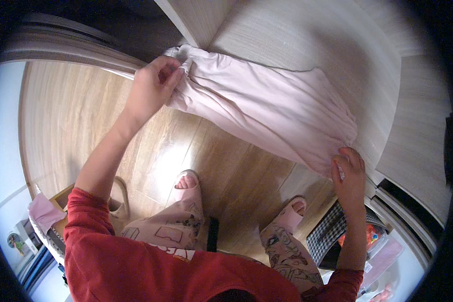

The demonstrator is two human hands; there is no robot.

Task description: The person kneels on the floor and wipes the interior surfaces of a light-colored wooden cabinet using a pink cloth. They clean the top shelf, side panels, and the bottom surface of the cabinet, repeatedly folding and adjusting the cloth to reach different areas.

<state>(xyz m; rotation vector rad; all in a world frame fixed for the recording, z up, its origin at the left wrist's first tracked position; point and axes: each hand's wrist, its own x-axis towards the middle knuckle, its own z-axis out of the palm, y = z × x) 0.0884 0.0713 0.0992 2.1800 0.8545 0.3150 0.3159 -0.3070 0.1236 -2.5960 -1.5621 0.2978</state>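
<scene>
A pale pink garment point(267, 105) hangs stretched between my two hands above a wooden floor point(75, 116). My left hand point(153, 88) pinches its upper left corner, fingers closed on the bunched fabric. Lower right, my right hand point(348, 173) grips the other end of the cloth. The fabric sags in soft folds between them. Below I see my red sleeves, patterned pink trousers and pink slippers point(189, 183).
A light wood-grain wardrobe or door panel point(307, 35) stands right behind the garment. A black-and-white checked item point(329, 231) and colourful things lie at lower right. A small box with pink cloth point(48, 209) sits at lower left, next to a beige slipper point(120, 196).
</scene>
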